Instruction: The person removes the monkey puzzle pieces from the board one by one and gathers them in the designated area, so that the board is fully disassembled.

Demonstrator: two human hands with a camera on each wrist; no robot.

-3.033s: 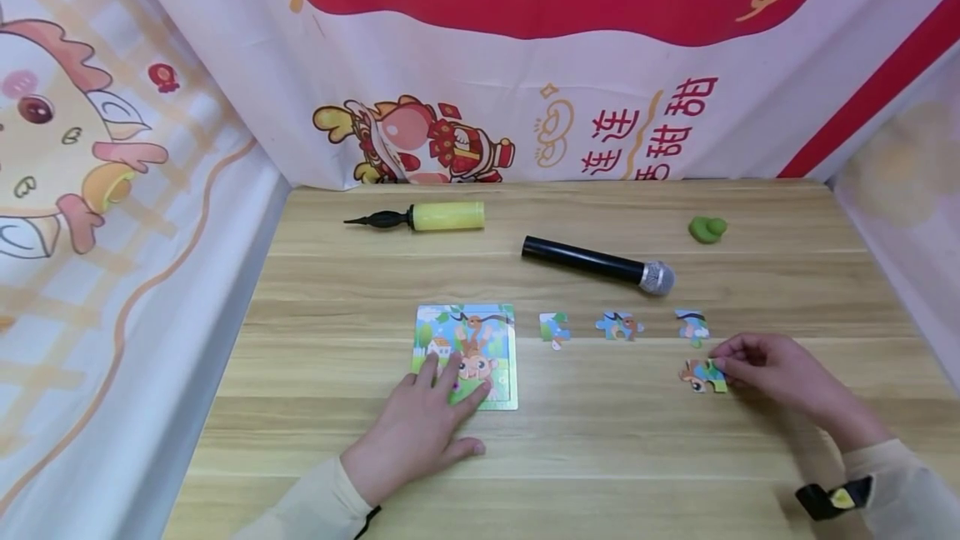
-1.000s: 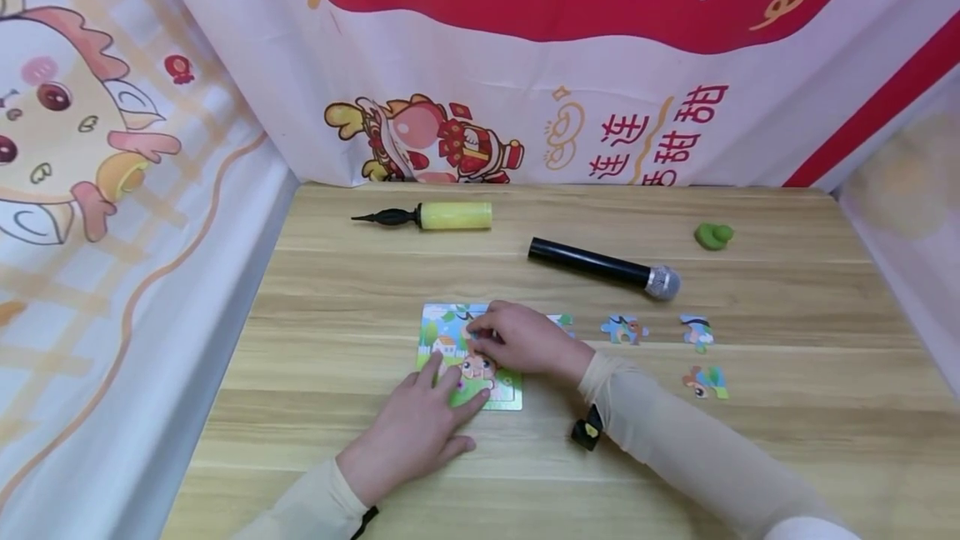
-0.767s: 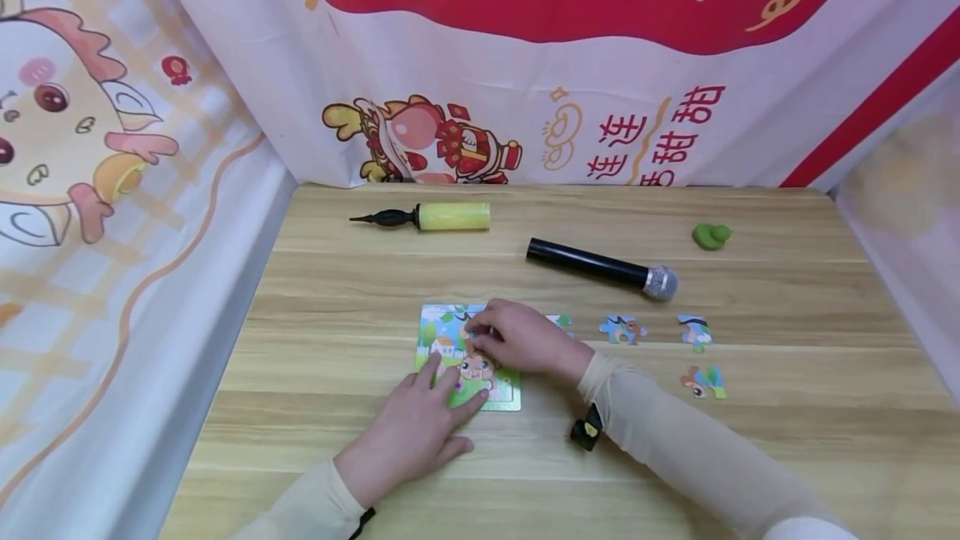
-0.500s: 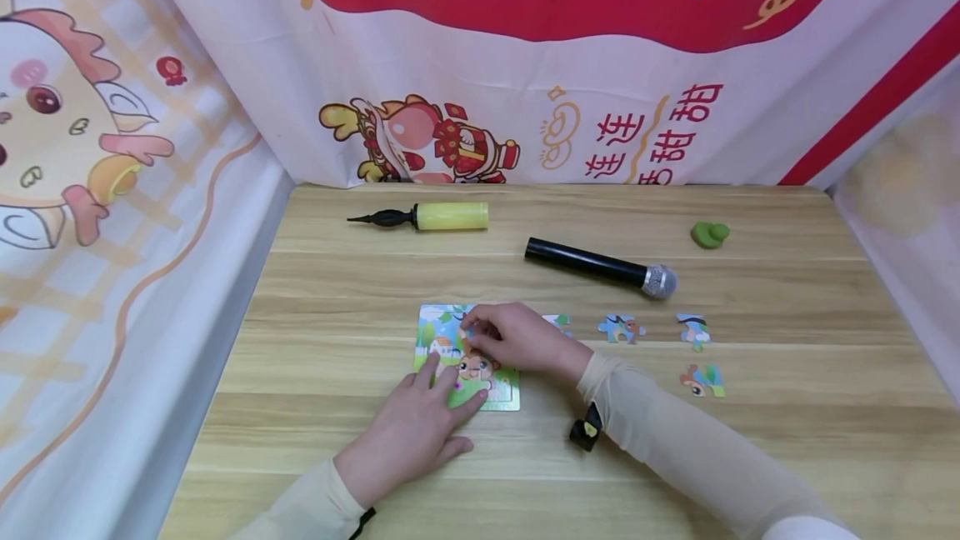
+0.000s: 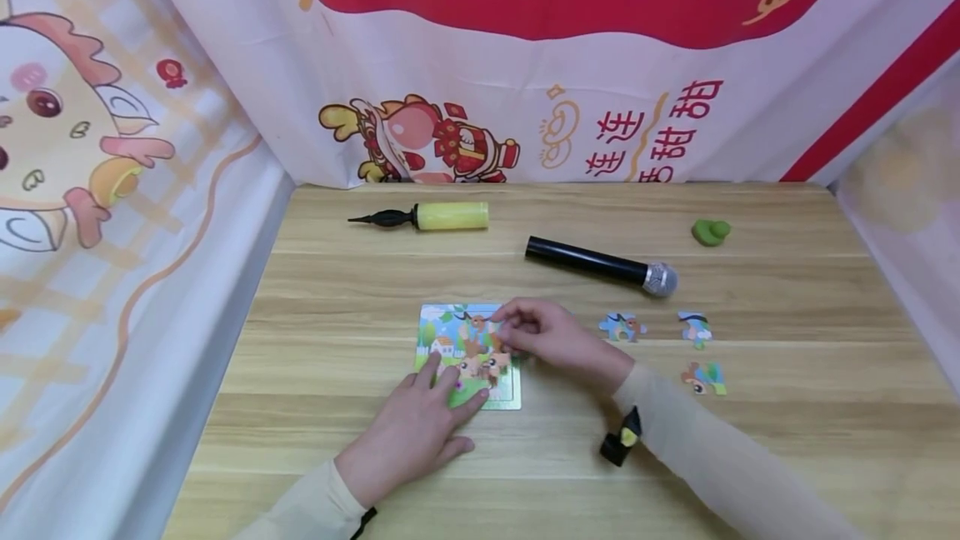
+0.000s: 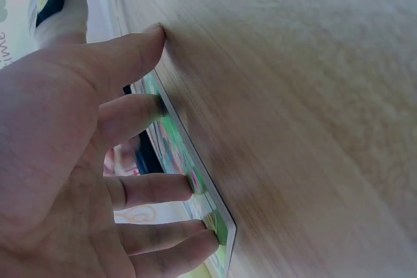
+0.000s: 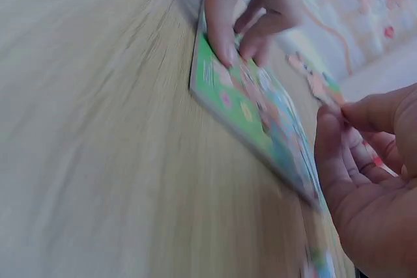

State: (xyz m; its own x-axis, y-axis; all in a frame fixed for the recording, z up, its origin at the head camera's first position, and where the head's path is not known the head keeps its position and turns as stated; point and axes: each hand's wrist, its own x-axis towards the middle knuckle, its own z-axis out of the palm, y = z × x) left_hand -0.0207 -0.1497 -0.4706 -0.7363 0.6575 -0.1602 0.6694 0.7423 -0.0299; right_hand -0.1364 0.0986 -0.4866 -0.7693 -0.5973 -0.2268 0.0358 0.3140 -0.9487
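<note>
Lying flat on the table (image 5: 375, 273), the board (image 5: 506, 398) is touched on its near left part by the left hand (image 5: 408, 440), whose fingers are spread with the tips set down on it, while the thumb is held out past its near edge. A monkey, a house and trees are shown on the board; which parts are seated pieces cannot be told. At the board's right side, the held piece (image 7: 317, 84) is pinched between the thumb and fingertips of the right hand (image 5: 566, 344); whether the board is touched by that piece cannot be told. To the right of the board, 3 loose pieces (image 5: 622, 327) are laid apart from one another: 2 are placed level with its upper part, and 1 level with its lower part. Beyond the board, a pump (image 5: 450, 216) is laid on its side, its black nozzle pointed left. Beyond the board and to its right, a microphone (image 5: 588, 262) is set at a slant, and a green object (image 5: 710, 232) is placed farther out. A black strap (image 5: 621, 436) is worn at the right wrist, to the right of the board. Well beyond the board, a printed cloth (image 5: 450, 44) is hung.
</note>
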